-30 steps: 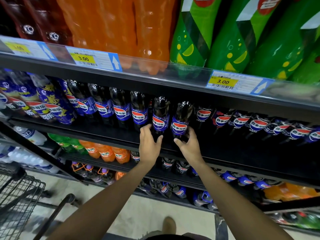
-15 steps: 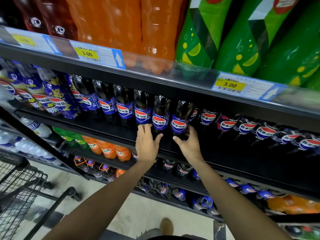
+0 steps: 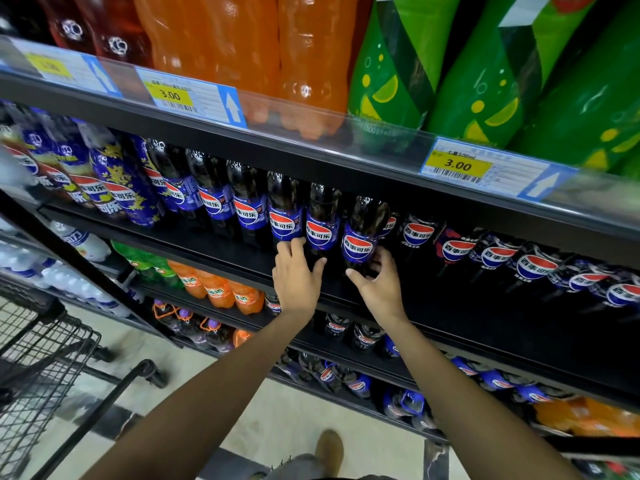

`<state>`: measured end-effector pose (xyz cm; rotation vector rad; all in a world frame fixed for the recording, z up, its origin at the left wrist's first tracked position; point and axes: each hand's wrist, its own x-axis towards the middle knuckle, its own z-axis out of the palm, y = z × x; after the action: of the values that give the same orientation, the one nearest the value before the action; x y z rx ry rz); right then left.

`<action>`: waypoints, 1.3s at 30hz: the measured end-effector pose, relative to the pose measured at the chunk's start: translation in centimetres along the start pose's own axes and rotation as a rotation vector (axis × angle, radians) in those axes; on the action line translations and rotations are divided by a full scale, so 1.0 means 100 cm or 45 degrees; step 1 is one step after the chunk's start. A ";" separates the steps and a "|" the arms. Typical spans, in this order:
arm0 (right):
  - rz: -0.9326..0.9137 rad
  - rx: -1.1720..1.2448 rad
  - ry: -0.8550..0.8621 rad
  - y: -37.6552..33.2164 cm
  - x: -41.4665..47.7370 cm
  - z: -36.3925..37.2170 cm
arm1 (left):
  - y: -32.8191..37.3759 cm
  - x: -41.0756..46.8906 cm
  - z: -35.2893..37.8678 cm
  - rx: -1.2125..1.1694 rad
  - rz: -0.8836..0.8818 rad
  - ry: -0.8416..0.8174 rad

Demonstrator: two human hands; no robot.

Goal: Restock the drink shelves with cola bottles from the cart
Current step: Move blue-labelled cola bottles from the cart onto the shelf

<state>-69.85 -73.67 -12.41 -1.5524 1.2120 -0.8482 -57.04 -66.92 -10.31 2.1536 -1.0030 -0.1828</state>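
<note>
Presently, item by item.

Shelf: black, second level from the top in view, with a front row of dark cola bottles under blue labels.

Left cola bottle: upright at the shelf's front edge, near the right end of the tightly packed row. My left hand is on its lower body, below the label, fingers up along its left side and thumb spread across to its right, so the bottle sits in the fork between them.

Right cola bottle: upright, just beside the first and last in the packed row. My right hand clasps its base, thumb pointing left under the label and fingers curled round the far right side. The label stands just above the hand.

Both hands: side by side, apart, forearms reaching up from below.

Further cola bottles: to the right, set back on the shelf.

Orange bottles and green bottles: shelf above.

Price tag: yellow, reads 3.00.

Cart: wire, lower left, on the floor, well apart from both hands.
</note>
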 end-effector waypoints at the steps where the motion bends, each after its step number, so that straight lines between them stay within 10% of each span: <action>1: -0.007 0.000 -0.005 0.000 0.000 0.000 | 0.000 0.000 0.000 -0.001 -0.001 -0.001; 16: -0.037 -0.353 0.081 -0.015 -0.032 -0.010 | -0.022 -0.010 -0.032 0.127 0.215 -0.068; 22: -0.609 -1.060 -0.048 -0.044 -0.063 0.005 | -0.051 -0.011 -0.091 0.755 0.547 -0.098; 39: -1.088 -1.401 -0.653 -0.168 -0.173 0.229 | -0.199 -0.052 -0.318 1.174 0.203 -0.223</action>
<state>-48.42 -50.10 -2.71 -3.0579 0.5622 -0.1398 -35.56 -36.89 -1.96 2.8790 -1.5630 0.2226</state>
